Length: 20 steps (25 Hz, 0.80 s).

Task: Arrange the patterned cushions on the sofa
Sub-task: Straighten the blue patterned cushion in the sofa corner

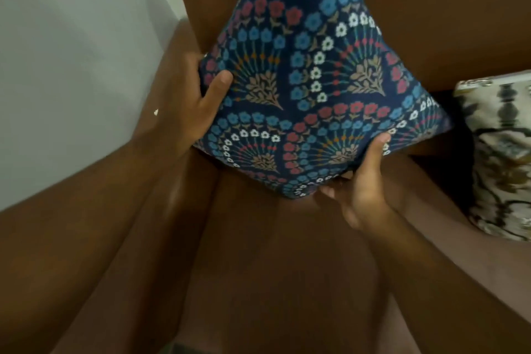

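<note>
A navy cushion with red, blue and white flower fans stands on one corner against the brown sofa's backrest. My left hand grips its left corner, thumb on the front. My right hand holds its lower right edge from below, thumb pressed on the fabric. A cream cushion with a black and olive pattern lies on the seat at the right edge, apart from the navy one.
The sofa seat stretches toward me below the cushion. The brown armrest runs along the left, with a pale grey wall beyond it.
</note>
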Available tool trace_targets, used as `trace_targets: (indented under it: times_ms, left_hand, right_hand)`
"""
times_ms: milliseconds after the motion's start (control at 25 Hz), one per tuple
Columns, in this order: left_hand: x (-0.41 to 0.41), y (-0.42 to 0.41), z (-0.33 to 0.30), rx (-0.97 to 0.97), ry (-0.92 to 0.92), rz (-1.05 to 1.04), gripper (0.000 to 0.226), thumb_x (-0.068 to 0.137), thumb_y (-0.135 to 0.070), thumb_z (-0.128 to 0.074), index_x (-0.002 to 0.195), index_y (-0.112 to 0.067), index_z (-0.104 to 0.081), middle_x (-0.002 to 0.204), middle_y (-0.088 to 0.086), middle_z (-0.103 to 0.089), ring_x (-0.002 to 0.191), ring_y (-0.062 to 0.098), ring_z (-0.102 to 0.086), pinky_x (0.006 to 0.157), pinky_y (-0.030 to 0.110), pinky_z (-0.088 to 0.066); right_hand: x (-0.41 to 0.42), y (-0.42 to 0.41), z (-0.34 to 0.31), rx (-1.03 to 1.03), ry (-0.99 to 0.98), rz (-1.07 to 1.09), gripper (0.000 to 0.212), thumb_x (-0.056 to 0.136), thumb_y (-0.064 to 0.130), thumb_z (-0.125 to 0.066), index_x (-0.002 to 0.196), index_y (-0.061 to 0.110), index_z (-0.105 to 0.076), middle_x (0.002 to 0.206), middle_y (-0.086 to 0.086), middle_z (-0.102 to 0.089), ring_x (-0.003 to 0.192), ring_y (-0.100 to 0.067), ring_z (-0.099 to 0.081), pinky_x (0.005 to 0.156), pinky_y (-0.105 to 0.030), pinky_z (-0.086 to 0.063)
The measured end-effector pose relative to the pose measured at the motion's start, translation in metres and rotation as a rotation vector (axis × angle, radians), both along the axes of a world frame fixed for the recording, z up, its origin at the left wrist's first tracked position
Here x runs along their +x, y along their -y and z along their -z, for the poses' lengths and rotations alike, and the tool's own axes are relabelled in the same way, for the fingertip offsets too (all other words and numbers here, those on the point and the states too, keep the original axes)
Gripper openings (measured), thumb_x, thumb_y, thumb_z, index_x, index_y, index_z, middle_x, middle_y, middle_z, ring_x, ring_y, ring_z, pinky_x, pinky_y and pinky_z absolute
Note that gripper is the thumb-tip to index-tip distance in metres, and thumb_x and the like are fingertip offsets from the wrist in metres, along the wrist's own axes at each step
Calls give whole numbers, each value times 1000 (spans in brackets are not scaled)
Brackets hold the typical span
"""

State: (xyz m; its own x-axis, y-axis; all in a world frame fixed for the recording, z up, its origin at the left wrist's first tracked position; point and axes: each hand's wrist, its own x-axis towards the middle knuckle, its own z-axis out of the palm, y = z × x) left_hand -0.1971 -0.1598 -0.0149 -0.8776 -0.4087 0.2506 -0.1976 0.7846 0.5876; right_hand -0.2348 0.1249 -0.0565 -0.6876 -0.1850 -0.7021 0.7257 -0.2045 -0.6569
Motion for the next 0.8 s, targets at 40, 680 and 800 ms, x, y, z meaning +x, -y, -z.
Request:
trace_targets:
  times_ms: [40,680,800]
  left_hand:
    - [6,7,1,9,1,-10,61,97,-72,-37,115,-15,-48,102,1,-60,94,8,-58,79,22,-45]
    - [-5,19,3,-52,-220,-14,85,93,-77,-35,122,1,-54,104,7,-64,94,20,-61,76,28,-44]
    - [-4,19,5,-89,-216,-30,83,95,-74,-35,127,0,-53,110,11,-66,98,26,-64,80,37,-50]
  right_hand:
    - [1,8,0,-9,6,9,84,98,80,-22,168,35,-22,162,0,-54,137,-26,-62,79,-46,-60]
    - [-2,53,20,-135,-25,46,76,102,71,-32,169,36,-17,162,1,-55,143,-25,-59,114,-63,-50]
    - [8,50,24,-104,-32,138,71,104,66,-37,167,41,-16,161,3,-54,140,-26,-60,109,-64,-52]
